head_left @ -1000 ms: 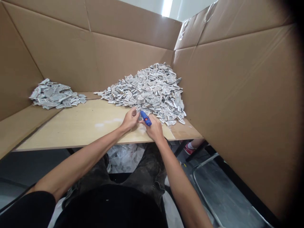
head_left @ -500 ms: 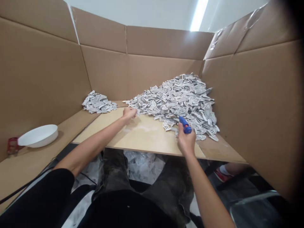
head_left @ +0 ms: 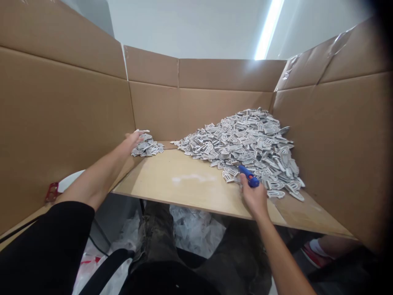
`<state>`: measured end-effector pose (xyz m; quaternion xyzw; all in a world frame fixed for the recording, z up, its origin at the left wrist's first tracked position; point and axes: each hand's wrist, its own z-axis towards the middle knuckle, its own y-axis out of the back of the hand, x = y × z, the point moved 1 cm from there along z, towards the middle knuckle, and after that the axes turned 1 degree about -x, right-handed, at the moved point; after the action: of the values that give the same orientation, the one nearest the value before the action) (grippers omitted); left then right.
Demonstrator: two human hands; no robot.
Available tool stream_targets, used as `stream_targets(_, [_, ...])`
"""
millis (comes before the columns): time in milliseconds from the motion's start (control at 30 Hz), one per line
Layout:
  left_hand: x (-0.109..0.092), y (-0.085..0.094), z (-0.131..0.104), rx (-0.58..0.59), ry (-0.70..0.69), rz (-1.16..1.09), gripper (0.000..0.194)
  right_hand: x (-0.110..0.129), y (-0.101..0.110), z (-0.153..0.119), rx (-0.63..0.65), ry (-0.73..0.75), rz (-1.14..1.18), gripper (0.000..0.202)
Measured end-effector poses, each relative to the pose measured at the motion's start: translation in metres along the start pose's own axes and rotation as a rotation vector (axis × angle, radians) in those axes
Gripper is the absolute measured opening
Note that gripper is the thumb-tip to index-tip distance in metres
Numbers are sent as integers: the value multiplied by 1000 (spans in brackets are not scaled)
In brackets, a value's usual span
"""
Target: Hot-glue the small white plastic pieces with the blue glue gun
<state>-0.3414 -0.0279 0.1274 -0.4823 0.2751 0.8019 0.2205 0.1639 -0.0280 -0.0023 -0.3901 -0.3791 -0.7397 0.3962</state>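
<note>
My left hand [head_left: 132, 140] is stretched out to the far left and holds a small grey flat piece [head_left: 141, 131] just above the small pile [head_left: 147, 148] of such pieces. My right hand [head_left: 253, 197] rests on the wooden board [head_left: 184, 184] near its front edge and grips a blue tool [head_left: 249, 177] with an orange spot. The tool's tip lies against the near edge of the big pile [head_left: 245, 145] of grey pieces at the back right.
Tall cardboard walls [head_left: 61, 110] enclose the board on the left, back and right. A white bowl [head_left: 69, 182] and a red part [head_left: 51, 192] sit at the left, partly behind my arm. Crumpled plastic [head_left: 193, 227] lies below; another person's shoe [head_left: 316, 250] shows at the lower right.
My left hand has carried a grey piece from the middle of the board leftward to the small pile. My right hand stayed by the big pile with the blue tool. The view swung left.
</note>
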Motion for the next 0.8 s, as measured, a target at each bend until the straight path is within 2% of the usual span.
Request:
stream_targets(67, [12,-9,1,16,155,199,40,0,0,0,4,7,-12,54])
stream_targets(100, [18,-18,-1,44,187,260,40,0,0,0,11,8,-15,54])
stream_targets(200, [29,-54,-18,200,106,289,31,-1,-1,0,24,16,-21,53])
stream_targets(300, [25,-88,-42,522,10,251,26,0,-1,0,14,23,-28,53])
stream_targets(400, [13,-113,-68,861,-33,253,45,0,-2,0,16,38,-14,54])
stream_targets(467, [8,-126,-85,972,-110,326,55,0,-3,1,20,54,11,56])
stream_targets(533, [6,-140,-101,992,-206,376,57,-2,-4,1,16,64,32,58])
stream_targets(600, [7,-155,-115,950,-248,345,51,-4,-4,1,17,73,44,60])
stream_targets(667, [8,-169,-127,920,-235,274,41,-5,-5,2,23,84,44,59])
stream_targets(800, [4,-194,-142,978,-202,214,24,-5,-5,2,30,105,45,56])
